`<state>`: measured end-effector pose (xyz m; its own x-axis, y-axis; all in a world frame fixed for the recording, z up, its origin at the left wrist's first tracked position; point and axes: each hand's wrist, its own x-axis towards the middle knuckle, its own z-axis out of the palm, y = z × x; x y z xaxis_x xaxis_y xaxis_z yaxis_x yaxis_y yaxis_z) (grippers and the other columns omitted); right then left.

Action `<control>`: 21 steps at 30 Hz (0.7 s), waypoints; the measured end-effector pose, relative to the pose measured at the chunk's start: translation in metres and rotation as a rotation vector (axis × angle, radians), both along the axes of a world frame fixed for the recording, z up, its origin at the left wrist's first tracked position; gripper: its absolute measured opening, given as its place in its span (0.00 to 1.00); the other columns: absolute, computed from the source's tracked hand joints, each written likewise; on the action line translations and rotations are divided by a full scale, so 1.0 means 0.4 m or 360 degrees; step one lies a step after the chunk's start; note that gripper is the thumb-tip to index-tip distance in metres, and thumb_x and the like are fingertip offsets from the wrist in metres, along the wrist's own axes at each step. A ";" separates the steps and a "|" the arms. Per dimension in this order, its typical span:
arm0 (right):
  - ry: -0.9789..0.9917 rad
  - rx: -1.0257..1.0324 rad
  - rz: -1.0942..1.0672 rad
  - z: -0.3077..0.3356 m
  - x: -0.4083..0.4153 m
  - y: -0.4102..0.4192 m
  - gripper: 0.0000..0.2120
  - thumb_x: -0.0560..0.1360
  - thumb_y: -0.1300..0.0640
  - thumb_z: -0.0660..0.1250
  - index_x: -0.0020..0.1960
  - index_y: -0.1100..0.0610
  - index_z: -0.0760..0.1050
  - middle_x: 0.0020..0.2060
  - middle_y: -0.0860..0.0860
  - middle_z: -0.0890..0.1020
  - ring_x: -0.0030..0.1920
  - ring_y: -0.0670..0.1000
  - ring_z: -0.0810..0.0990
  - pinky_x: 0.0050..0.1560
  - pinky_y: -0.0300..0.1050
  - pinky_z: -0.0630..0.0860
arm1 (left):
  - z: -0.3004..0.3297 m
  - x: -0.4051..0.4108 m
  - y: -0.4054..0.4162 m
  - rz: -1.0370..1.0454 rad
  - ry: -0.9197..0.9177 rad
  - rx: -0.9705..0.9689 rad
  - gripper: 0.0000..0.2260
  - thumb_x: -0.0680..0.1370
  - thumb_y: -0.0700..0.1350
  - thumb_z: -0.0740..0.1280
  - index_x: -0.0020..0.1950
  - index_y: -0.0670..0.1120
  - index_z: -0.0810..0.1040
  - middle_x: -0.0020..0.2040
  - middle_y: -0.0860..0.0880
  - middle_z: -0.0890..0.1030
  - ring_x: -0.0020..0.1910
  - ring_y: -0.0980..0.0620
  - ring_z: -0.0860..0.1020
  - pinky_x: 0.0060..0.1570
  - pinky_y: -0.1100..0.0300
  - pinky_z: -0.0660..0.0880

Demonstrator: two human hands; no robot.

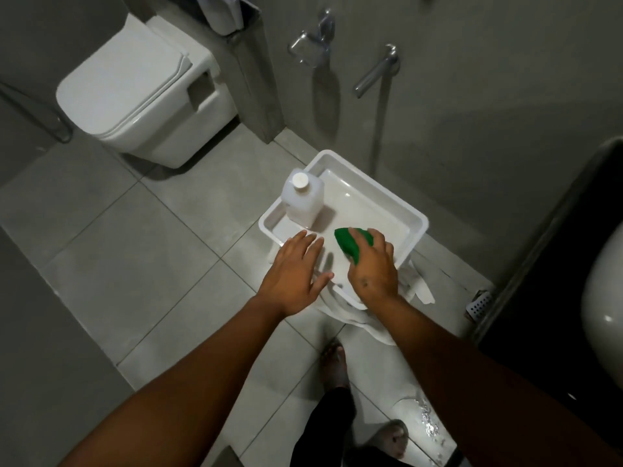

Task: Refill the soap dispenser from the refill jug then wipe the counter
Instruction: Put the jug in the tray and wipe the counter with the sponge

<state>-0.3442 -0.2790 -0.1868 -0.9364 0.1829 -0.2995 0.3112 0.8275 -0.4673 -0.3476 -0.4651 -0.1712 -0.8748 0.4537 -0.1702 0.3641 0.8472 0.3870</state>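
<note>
A white refill jug [302,200] with a white screw cap stands upright at the left side of a white plastic tray [397,203]. My right hand [372,267] is closed on a green cloth [350,246] and presses it against the tray's floor near the front edge. My left hand [295,274] lies flat with spread fingers on the tray's front left rim, holding nothing. No soap dispenser is visible.
A white toilet [135,92] sits at the back left. A chrome tap [374,72] and holder [310,42] hang on the grey wall. White cloth [357,315] lies under the tray. A white basin [603,298] shows at the right edge. My feet [333,362] stand on wet tiles.
</note>
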 end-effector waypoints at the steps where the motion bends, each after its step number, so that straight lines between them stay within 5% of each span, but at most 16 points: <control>1: 0.0086 -0.0092 -0.0057 0.031 0.029 0.005 0.32 0.76 0.62 0.69 0.75 0.43 0.66 0.74 0.50 0.65 0.68 0.57 0.67 0.63 0.53 0.74 | 0.035 -0.001 0.013 -0.0013 0.0018 0.0043 0.32 0.83 0.62 0.57 0.81 0.44 0.62 0.80 0.43 0.65 0.81 0.43 0.59 0.79 0.48 0.54; 7: 0.0377 -0.0393 -0.0345 0.235 0.321 0.106 0.32 0.75 0.64 0.71 0.74 0.43 0.69 0.74 0.49 0.65 0.74 0.55 0.64 0.73 0.47 0.65 | 0.271 0.031 0.157 -0.0231 0.0181 0.0209 0.28 0.84 0.57 0.60 0.79 0.41 0.66 0.77 0.41 0.69 0.77 0.42 0.66 0.75 0.44 0.65; 14: 0.0605 -0.0385 -0.0860 0.374 0.709 0.319 0.29 0.75 0.65 0.70 0.72 0.46 0.72 0.73 0.52 0.68 0.71 0.54 0.71 0.73 0.47 0.68 | 0.502 0.080 0.590 -0.0998 0.0432 0.0427 0.28 0.82 0.54 0.66 0.75 0.37 0.70 0.73 0.37 0.73 0.73 0.37 0.71 0.72 0.44 0.69; 21: 0.0510 -0.0153 -0.1506 0.386 0.939 0.548 0.25 0.76 0.63 0.70 0.72 0.56 0.72 0.72 0.58 0.68 0.69 0.60 0.72 0.68 0.50 0.70 | 0.530 0.102 0.830 -0.1425 0.0414 0.0127 0.43 0.82 0.68 0.45 0.75 0.32 0.70 0.74 0.31 0.71 0.76 0.32 0.67 0.76 0.41 0.63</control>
<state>0.0313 -0.0598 -0.0326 -0.4571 0.8824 -0.1112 0.6695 0.2591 -0.6961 -0.3068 -0.1330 0.0410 -0.2002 0.9788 0.0422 0.9515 0.1840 0.2467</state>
